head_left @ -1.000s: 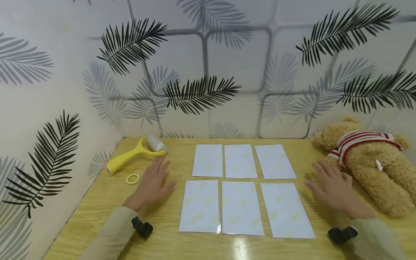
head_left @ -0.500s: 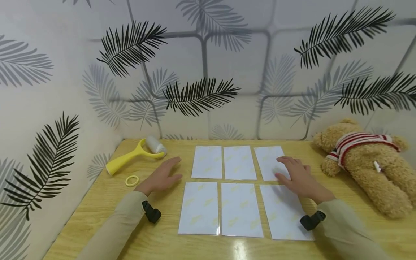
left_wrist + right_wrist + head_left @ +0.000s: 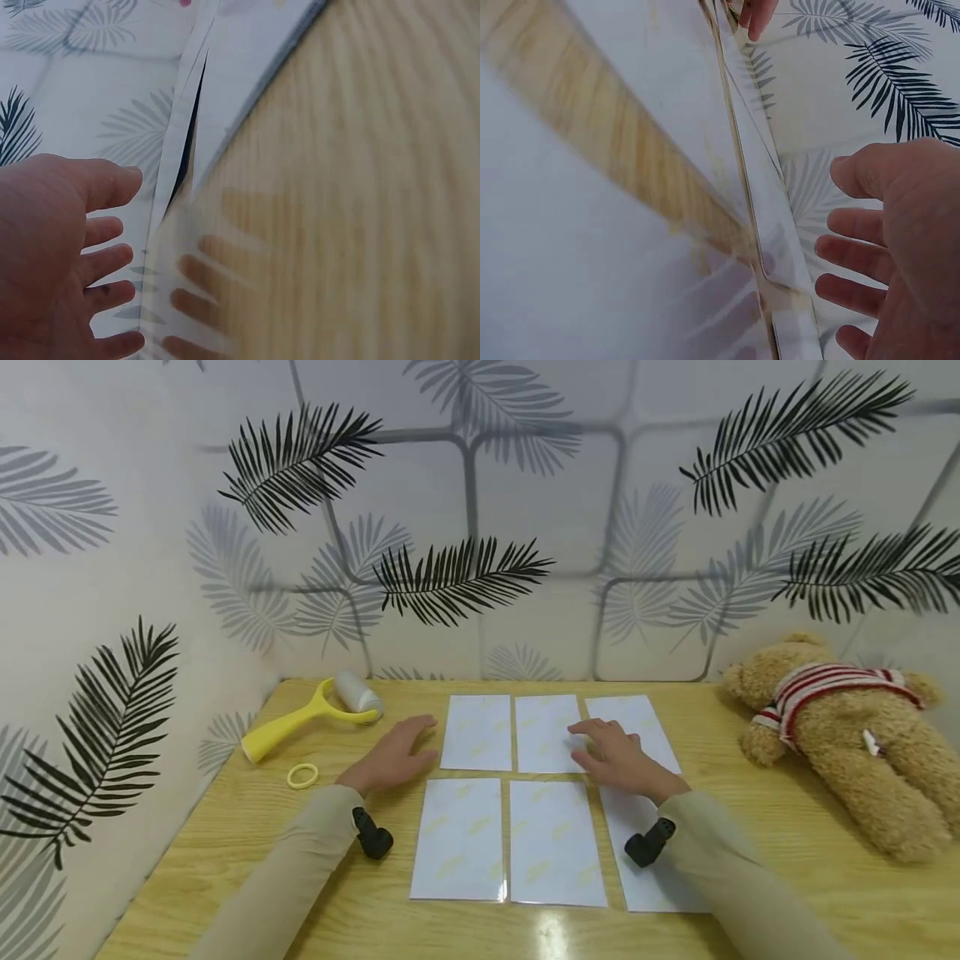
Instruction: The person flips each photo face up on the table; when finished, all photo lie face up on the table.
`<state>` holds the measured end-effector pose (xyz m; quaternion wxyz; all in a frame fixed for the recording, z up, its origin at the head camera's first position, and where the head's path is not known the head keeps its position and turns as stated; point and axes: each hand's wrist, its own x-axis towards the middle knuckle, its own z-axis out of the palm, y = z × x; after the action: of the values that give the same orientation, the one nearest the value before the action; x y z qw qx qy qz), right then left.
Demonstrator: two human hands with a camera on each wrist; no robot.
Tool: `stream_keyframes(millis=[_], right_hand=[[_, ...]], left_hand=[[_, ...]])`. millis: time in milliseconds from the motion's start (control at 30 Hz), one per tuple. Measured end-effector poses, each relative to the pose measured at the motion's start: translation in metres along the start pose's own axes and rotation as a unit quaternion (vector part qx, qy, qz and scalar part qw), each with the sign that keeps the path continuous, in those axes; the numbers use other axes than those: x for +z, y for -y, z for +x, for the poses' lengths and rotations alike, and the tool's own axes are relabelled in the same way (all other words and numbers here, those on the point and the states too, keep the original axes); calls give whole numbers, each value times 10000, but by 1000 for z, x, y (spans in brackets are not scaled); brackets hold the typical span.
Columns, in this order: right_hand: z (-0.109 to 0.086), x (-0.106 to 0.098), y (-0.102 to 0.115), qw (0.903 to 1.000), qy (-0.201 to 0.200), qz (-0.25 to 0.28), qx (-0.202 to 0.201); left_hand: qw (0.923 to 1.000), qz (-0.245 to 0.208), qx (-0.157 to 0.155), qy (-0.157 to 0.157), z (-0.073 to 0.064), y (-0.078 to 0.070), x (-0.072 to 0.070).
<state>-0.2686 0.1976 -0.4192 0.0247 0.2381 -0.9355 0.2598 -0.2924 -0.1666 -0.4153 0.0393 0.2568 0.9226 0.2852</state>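
Observation:
White rectangular sheets with faint yellow marks lie on the wooden table in two rows of three. My left hand (image 3: 393,756) hovers beside the left edge of the back left sheet (image 3: 476,732), fingers extended and holding nothing. Over the back row, my right hand (image 3: 626,760) covers parts of the middle sheet (image 3: 540,735) and the right sheet (image 3: 648,718), its fingers loosely spread. The right forearm hides some of the front right sheet (image 3: 648,877). Both wrist views show spread fingers with nothing in them, the left hand (image 3: 60,247) over wood, the right hand (image 3: 907,255) by the sheets.
A yellow-handled lint roller (image 3: 292,727) lies at the back left, with a yellow ring (image 3: 302,777) in front of it. A teddy bear (image 3: 855,752) in a striped top lies at the right. Leaf-patterned walls bound the table behind and left.
My right hand has moved left from beside the bear to over the back row of sheets. The left hand has shifted right towards the sheets. The sheets stay where they were.

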Motion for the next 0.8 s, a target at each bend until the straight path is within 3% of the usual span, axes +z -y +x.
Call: stream_keyframes(millis=[167, 400, 533, 800], right_hand=[[24, 13, 14, 9997, 67, 154, -177], [49, 31, 33, 9961, 464, 680, -328], [60, 39, 36, 9952, 442, 854, -159], [69, 42, 36, 9968, 452, 596, 265]], left_hand=[[9994, 346, -31, -47, 10, -3, 4], [9973, 574, -192, 419, 11, -6, 14], [9958, 745, -162, 507, 11, -7, 17], [9953, 755, -127, 592, 10, -11, 14]])
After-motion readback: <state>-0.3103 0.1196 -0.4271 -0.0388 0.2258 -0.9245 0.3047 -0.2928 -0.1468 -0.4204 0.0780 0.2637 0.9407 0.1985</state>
